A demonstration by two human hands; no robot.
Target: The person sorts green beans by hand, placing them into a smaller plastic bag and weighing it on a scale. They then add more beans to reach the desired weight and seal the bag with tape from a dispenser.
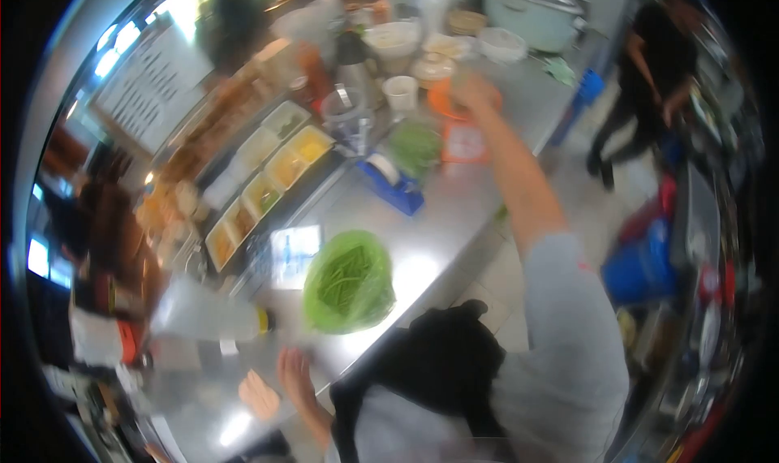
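My right hand (473, 92) reaches far across the steel counter, over an orange bowl (442, 100) beside an orange-edged container (466, 143). Its fingers are blurred, and whatever they touch is hidden. Close to my body, my left hand (295, 371) rests at the counter's near edge, fingers apart and holding nothing visible. A pinkish flat piece (260, 396) lies beside it, too blurred to name. Between my hands stands a green bag (384, 262), open at the top, with green strands like beans or noodles inside. A bundle of greens (414, 149) lies near the orange container.
A blue tape dispenser (394, 189) and a printed sheet (295, 256) are on the counter (454, 219). Filled topping trays (286, 169) line its far side. Bowls (502, 45) and a large pot (531, 12) stand behind. A person (661, 57) in black is at right.
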